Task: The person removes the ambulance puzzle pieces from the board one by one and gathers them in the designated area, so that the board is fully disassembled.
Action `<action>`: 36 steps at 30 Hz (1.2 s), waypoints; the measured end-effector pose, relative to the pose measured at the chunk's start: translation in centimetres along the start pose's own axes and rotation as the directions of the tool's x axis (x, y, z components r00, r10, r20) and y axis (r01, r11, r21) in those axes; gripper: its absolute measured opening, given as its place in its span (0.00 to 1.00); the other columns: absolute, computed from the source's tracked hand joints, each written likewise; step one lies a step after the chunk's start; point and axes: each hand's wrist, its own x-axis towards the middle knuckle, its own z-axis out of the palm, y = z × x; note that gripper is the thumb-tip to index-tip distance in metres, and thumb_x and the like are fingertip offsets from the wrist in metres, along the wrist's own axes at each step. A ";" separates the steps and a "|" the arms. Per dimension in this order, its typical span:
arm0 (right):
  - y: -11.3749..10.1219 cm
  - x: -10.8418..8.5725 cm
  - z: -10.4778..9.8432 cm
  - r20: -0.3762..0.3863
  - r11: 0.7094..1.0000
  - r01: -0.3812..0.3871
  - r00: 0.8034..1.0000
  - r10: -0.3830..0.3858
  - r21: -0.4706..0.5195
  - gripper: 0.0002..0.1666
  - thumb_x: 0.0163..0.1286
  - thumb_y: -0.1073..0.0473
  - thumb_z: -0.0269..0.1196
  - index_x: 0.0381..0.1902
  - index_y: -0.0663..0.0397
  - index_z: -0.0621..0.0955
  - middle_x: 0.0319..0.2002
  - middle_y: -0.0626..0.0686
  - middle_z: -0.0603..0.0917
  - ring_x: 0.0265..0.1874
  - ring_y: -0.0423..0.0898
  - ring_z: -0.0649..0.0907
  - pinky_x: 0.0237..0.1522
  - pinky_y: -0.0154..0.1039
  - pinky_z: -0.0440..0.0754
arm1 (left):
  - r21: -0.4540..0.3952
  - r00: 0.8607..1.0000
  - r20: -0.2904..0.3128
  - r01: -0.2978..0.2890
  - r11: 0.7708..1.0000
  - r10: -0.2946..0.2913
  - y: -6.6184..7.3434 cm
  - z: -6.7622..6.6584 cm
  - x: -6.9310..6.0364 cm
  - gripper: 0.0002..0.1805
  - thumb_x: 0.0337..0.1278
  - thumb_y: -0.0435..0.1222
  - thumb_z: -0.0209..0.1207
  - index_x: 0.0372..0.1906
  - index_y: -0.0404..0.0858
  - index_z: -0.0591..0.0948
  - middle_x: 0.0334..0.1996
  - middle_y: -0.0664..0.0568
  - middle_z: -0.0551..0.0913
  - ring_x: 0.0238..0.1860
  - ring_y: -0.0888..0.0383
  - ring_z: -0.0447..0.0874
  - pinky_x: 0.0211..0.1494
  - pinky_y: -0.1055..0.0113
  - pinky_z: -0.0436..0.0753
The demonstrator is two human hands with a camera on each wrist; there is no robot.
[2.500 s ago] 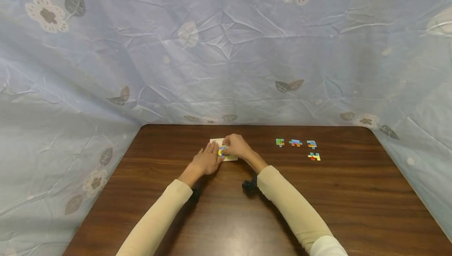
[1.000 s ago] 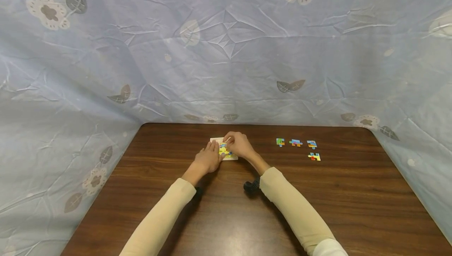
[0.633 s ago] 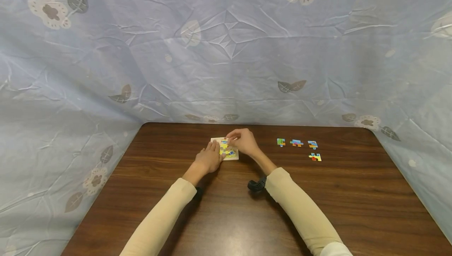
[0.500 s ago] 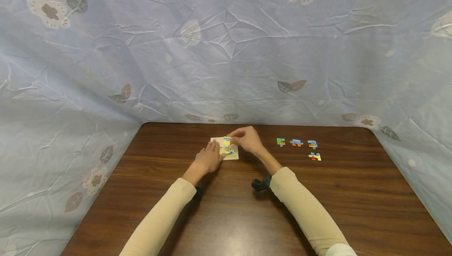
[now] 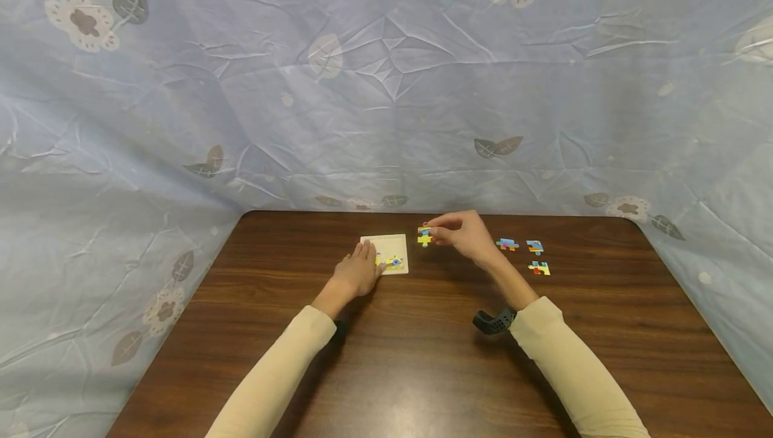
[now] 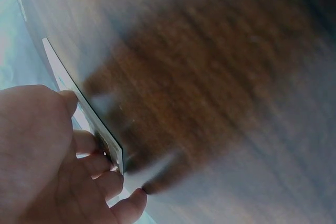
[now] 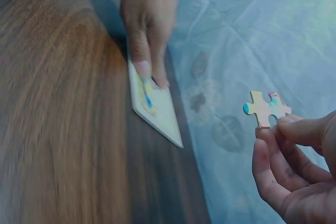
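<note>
My right hand (image 5: 471,238) pinches a blue and yellow jigsaw piece (image 5: 425,237) between thumb and fingers, to the right of the puzzle tray. In the right wrist view this jigsaw piece (image 7: 259,109) is held up clear of the table. The pale square puzzle tray (image 5: 395,243) lies near the table's far edge, with yellow and blue pieces along its near side. My left hand (image 5: 357,269) rests on the tray's left part with fingers extended, hiding some of it. In the left wrist view, the left hand's fingers (image 6: 107,184) lie at the edge of the tray (image 6: 60,72).
To the right of my right hand lie loose jigsaw pieces: a blue one (image 5: 507,244), a blue and orange one (image 5: 535,247), and a yellow and red one (image 5: 539,268). A flowered cloth (image 5: 386,123) hangs behind the dark wooden table (image 5: 386,357).
My right hand has lifted the jigsaw piece out of the tray and moved right with it, baring the tray's pale bottom. It now covers the green loose piece. The left hand has stayed put.
</note>
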 end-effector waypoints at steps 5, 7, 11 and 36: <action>0.3 -1.7 -3.0 -0.035 1.000 -0.015 0.999 0.015 -0.009 0.15 0.72 0.60 0.71 0.52 0.62 0.90 0.55 0.67 0.89 0.42 0.55 0.93 0.49 0.50 0.93 | -0.005 1.000 -0.012 -0.003 1.000 0.003 -0.1 0.1 0.1 0.38 0.87 0.52 0.39 0.84 0.30 0.51 0.86 0.38 0.47 0.87 0.43 0.46 0.87 0.44 0.58; 0.6 -2.4 -4.2 -0.054 1.000 -0.025 0.998 0.025 -0.012 0.15 0.72 0.60 0.71 0.52 0.62 0.90 0.53 0.66 0.90 0.42 0.52 0.94 0.46 0.44 0.94 | -0.008 1.000 -0.010 -0.002 1.000 0.002 -0.2 0.1 0.0 0.38 0.87 0.52 0.38 0.84 0.30 0.50 0.86 0.38 0.47 0.88 0.43 0.45 0.88 0.44 0.58; 1.1 -3.6 -6.3 -0.081 0.998 -0.057 0.995 0.056 -0.014 0.16 0.73 0.59 0.71 0.53 0.64 0.89 0.53 0.67 0.90 0.41 0.49 0.94 0.44 0.36 0.93 | -0.004 1.000 -0.008 -0.002 1.000 0.002 -0.2 0.1 0.0 0.39 0.87 0.52 0.37 0.84 0.30 0.50 0.87 0.39 0.46 0.88 0.43 0.44 0.88 0.44 0.57; 6.4 -7.5 -12.4 -0.114 0.927 -0.250 0.967 0.226 -0.280 0.17 0.76 0.59 0.67 0.54 0.68 0.87 0.43 0.64 0.92 0.38 0.53 0.93 0.41 0.43 0.93 | 0.012 1.000 -0.018 0.000 1.000 0.000 0.0 0.2 -0.1 0.39 0.87 0.52 0.38 0.85 0.31 0.50 0.86 0.39 0.47 0.88 0.44 0.46 0.88 0.45 0.59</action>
